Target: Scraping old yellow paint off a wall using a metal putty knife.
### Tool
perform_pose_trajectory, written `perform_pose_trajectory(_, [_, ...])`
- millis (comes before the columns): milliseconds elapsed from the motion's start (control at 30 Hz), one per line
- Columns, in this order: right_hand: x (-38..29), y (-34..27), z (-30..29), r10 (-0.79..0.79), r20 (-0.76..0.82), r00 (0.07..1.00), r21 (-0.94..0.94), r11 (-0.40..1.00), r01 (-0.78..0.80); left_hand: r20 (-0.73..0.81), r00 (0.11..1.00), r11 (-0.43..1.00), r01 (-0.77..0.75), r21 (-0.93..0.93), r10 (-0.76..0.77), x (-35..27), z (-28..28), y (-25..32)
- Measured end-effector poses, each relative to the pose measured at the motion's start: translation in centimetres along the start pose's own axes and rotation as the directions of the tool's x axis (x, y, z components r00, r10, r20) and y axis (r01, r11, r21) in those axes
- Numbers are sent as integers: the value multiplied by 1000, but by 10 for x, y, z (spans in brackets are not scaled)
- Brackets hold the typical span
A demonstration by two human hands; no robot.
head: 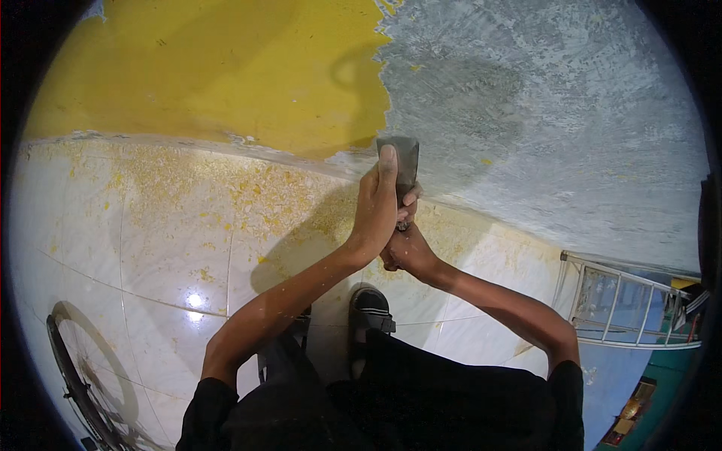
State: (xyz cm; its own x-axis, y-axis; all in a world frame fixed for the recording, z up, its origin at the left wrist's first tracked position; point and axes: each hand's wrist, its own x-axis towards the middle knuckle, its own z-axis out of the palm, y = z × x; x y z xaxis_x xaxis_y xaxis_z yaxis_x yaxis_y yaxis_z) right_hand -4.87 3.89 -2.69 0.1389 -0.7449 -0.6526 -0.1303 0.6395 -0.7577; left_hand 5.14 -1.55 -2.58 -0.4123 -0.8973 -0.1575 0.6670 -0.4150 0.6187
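A wide, dark scraper blade (pixel 407 160) rests against the wall, right at the ragged border between yellow paint (pixel 225 73) and bare grey plaster (pixel 541 113). My right hand (pixel 414 251) is closed around the lower end of the scraper, where the handle is mostly hidden. Higher up, my left hand (pixel 375 208) holds the tool too, its thumb lying flat along the blade and its fingers wrapped behind. The blade's edge meets the wall a little above the floor line. Both forearms reach forward from black sleeves.
Yellow and white paint flakes (pixel 271 191) litter the pale floor tiles (pixel 169 344) along the wall's foot. A bicycle wheel (pixel 79 383) stands at lower left. To the right is a white metal ladder-like frame (pixel 620 310). My sandalled foot (pixel 369 310) is below my hands.
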Motion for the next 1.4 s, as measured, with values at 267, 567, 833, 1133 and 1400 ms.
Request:
perform_pose_trajectory(267, [4, 5, -5, -58, -16, 998, -57, 997, 57, -2, 1000, 1000, -9, -14, 9, 3, -2, -6])
perform_pose_trajectory(567, [1, -8, 1, -32, -20, 999, -86, 996, 30, -22, 999, 998, -49, 27, 49, 1, 4, 6])
perform_pose_trajectory(833, [-6, -7, 4, 60, -16, 998, -71, 996, -61, -88, 996, 997, 33, 68, -27, -4, 9, 3])
perform_pose_trajectory(1133, [-7, 2, -8, 22, 62, 998, -11, 1000, -21, -109, 993, 999, 42, -27, -44, -5, 12, 1])
perform_pose_trajectory(1400, [-5, -3, -11, -122, 27, 992, -64, 990, 124, -115, 992, 999, -42, 20, 44, -4, 21, 16])
